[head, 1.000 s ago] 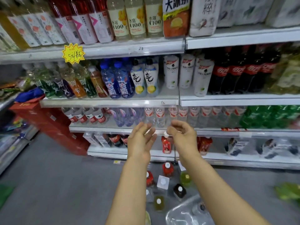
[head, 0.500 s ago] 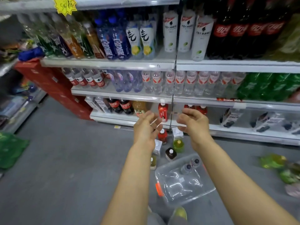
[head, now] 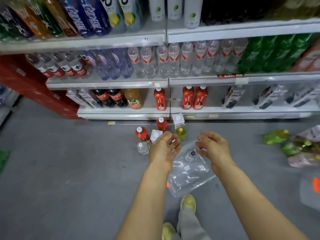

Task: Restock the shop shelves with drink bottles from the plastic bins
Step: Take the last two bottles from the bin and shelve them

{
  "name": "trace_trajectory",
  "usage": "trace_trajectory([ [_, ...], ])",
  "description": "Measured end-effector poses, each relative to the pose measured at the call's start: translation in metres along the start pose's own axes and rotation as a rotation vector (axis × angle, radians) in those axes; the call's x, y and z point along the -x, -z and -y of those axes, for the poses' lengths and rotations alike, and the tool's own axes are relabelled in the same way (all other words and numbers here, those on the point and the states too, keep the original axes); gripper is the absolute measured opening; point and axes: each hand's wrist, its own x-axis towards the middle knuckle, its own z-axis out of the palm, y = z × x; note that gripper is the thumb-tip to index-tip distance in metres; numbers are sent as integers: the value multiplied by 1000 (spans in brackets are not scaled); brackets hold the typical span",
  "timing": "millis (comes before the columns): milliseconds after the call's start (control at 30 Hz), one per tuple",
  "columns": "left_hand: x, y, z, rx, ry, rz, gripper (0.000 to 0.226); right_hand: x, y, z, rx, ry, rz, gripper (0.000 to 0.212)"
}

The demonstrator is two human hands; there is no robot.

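1. Down goes the view since half a second ago, and both hands have dropped from shelf height to just above the clear plastic bin (head: 190,181) on the floor.
2. I see the left hand (head: 163,151) over the bin's far-left corner, fingers loosely spread and slightly bent, holding nothing.
3. Over at the far-right edge, the right hand (head: 215,149) has its fingers loosely curled. I can't make out anything pinched between them.
4. That bin looks almost emptied, with one dark-capped bottle (head: 190,155) showing at its far end.
5. Between bin and shelving stands a floor cluster of a red bottle (head: 142,134), cartons, and a yellow-green and a clear bottle. They are out of the bin but not shelved.
6. Gaps show on the bottom shelf (head: 121,112), either side of a lone red shelf bottle (head: 159,99).
7. My read is that we're partway at best. The cluster, the last bottle, the green bottles (head: 276,136) lying to the right and a second bin (head: 310,193) at the edge all remain.
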Motion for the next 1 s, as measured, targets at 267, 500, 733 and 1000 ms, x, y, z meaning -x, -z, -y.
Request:
trace_trajectory([
  [267, -18, 21, 66, -128, 95, -12, 13, -7, 30, -56, -29, -27, -71, 15],
  [500, -77, 13, 125, -218, 224, -41, 10, -62, 60, -120, 42, -112, -99, 11],
  [733, -158, 0, 180, -177, 242, -132, 8, -152, 85, -169, 70, -222, -63, 20],
  [1000, -232, -22, 233, -95, 317, -245, 18, -248, 112, -203, 245, -285, -3, 24],
])
